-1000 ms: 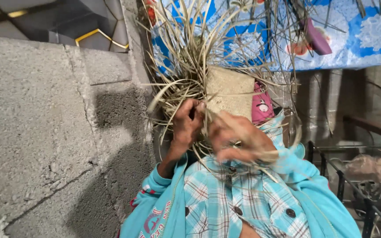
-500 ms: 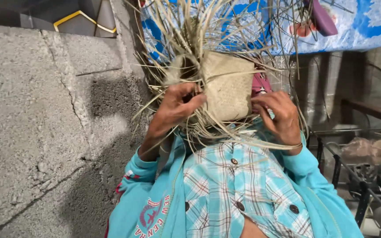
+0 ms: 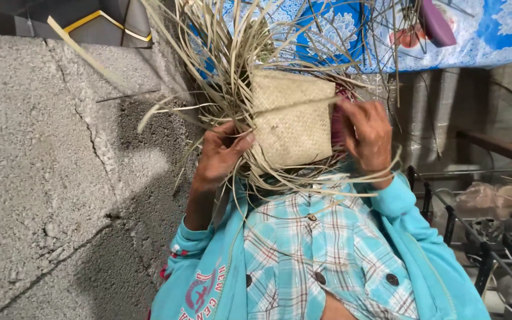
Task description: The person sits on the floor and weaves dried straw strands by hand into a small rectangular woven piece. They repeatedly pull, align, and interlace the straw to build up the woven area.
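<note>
While the woven mat (image 3: 291,118) is held up in front of the chest, both hands grip it from either side. The left hand (image 3: 220,155) sits at the mat's lower left edge, its fingers (image 3: 239,144) clenched on a bunch of loose strips (image 3: 220,65) where they leave the weave. The right hand (image 3: 367,135) is at the mat's right edge, its fingers (image 3: 351,112) curled over the edge and pressing on it; whether they also pinch a strip there I cannot tell. The mat is a pale, tightly plaited square, roughly upright, with long dry strips fanning out from its top and left side and a few trailing across the bottom. Below it are a blue checked shirt (image 3: 315,255) and turquoise sleeves (image 3: 422,237). A rough grey block wall (image 3: 48,178) fills the left side. Behind the strips hangs a blue and white patterned cloth (image 3: 481,29), and a purple thing (image 3: 437,24) shows near the top. At the lower right stands a dark metal rack (image 3: 475,237) with dishes in it.
</note>
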